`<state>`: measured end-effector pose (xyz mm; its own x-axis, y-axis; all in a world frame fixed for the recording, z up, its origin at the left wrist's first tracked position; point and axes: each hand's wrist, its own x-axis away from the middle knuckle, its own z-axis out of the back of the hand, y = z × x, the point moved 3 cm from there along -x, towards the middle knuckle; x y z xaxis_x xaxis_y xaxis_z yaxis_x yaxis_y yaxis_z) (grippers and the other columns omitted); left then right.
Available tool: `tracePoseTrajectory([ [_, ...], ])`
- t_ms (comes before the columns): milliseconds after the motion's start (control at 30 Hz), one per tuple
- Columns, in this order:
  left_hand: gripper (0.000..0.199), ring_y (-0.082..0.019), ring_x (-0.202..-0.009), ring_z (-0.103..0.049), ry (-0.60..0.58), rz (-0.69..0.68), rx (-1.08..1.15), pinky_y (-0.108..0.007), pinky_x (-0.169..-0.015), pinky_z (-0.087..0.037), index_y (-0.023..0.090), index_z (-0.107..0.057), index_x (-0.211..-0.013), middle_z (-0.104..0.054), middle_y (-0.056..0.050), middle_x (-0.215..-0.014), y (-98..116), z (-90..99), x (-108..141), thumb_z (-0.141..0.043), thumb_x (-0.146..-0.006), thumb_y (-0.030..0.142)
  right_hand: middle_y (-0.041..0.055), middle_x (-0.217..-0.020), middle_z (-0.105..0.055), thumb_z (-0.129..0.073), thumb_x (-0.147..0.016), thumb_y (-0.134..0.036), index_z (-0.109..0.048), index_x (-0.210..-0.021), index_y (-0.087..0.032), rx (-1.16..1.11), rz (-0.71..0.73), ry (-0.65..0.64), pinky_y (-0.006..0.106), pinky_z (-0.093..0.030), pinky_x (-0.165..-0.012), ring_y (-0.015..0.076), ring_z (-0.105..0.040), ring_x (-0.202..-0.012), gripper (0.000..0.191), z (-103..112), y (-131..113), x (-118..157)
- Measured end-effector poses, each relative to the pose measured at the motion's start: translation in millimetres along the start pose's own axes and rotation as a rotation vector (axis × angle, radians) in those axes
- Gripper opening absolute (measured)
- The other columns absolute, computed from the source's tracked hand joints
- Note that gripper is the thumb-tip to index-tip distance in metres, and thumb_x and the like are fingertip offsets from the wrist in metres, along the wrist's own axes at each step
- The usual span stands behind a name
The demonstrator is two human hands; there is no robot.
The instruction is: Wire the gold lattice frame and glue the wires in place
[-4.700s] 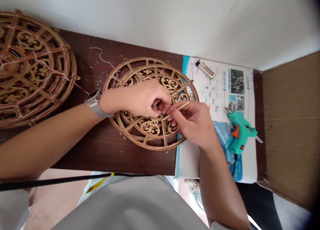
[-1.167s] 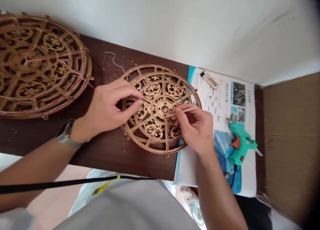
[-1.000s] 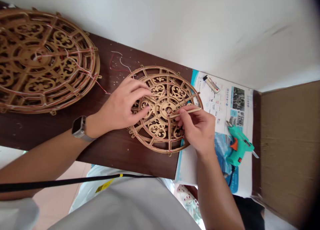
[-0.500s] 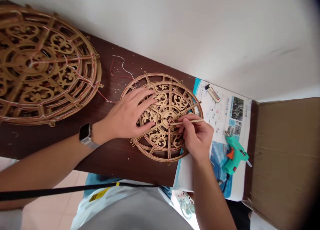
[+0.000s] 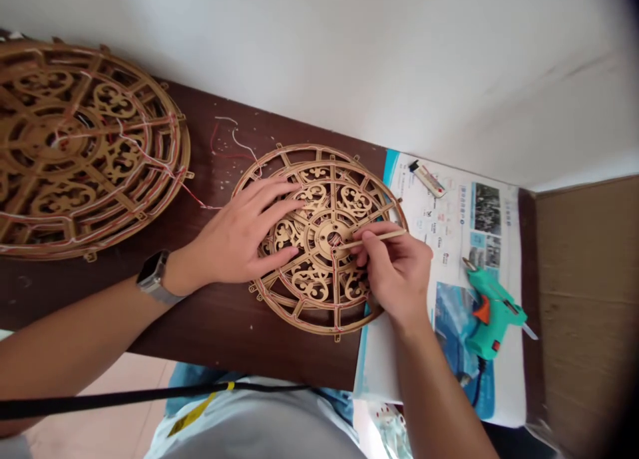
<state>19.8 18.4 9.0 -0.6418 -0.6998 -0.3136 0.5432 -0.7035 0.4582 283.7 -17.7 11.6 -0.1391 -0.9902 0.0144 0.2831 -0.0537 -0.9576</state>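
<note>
One camera on the person's head looks forward and down. It is near the left hand [image 5: 237, 229] and right hand [image 5: 397, 276].

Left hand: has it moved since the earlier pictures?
Yes, leftward: the left hand has drawn off the hub of the wooden wheel, onto its left half.

- Dark brown wooden table [image 5: 210, 342], its far edge running along a white wall
- Large fretwork wooden wheel wound with red and white thread [image 5: 74, 140], at the left end, running past the picture's edge
- Smaller fretwork wooden wheel [image 5: 319, 186], mid-table, nearer the near edge
- Loose red and white thread [image 5: 232, 140] and pale specks [image 5: 219, 186], between the wheels
- Printed paper sheet [image 5: 449, 209], at the right end, overhanging the near edge, carrying a teal glue gun [image 5: 492, 312] and a small slim object [image 5: 426, 178]
</note>
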Motion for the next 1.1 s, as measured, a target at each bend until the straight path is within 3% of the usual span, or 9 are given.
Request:
tracePoseTrajectory([
  [233, 0.062, -0.039, -0.158, -0.051, 0.032, 0.055, -0.001, -0.065, -0.136, -0.043, 0.020, -0.055, -0.153, -0.056, -0.018, -0.166, 5.0, -2.7, -3.2, -0.074, -0.098, 0.043, 0.0008, -0.073, -0.074, -0.071, -0.102, -0.034, -0.081, -0.091, -0.019, 0.010, 0.017, -0.011, 0.021, -0.049, -0.054, 0.0103, -0.065, -0.059, 0.021, 3.1, 3.1, 2.9],
  [500, 0.059, -0.038, -0.152, -0.054, 0.066, 0.097, 0.022, -0.065, -0.132, -0.045, 0.021, -0.061, -0.145, -0.060, -0.016, -0.161, 6.5, -5.5, -6.4, -0.077, -0.092, 0.041, 0.0014, -0.070, -0.074, -0.074, -0.099, -0.036, -0.080, -0.087, -0.018, -0.014, 0.008, 0.024, 0.021, -0.042, -0.043, 0.0086, -0.057, -0.047, 0.022, 7.4, 1.7, 0.3],
  [1100, 0.058, -0.038, -0.155, -0.052, 0.048, 0.098, 0.038, -0.065, -0.134, -0.044, 0.021, -0.061, -0.147, -0.059, -0.015, -0.163, 4.6, -5.7, -7.4, -0.076, -0.094, 0.042, 0.0012, -0.068, -0.074, -0.078, -0.095, -0.035, -0.080, -0.083, -0.019, -0.043, 0.028, 0.074, 0.020, -0.036, -0.038, 0.0082, -0.056, -0.044, 0.019, 7.2, -1.9, -0.6],
])
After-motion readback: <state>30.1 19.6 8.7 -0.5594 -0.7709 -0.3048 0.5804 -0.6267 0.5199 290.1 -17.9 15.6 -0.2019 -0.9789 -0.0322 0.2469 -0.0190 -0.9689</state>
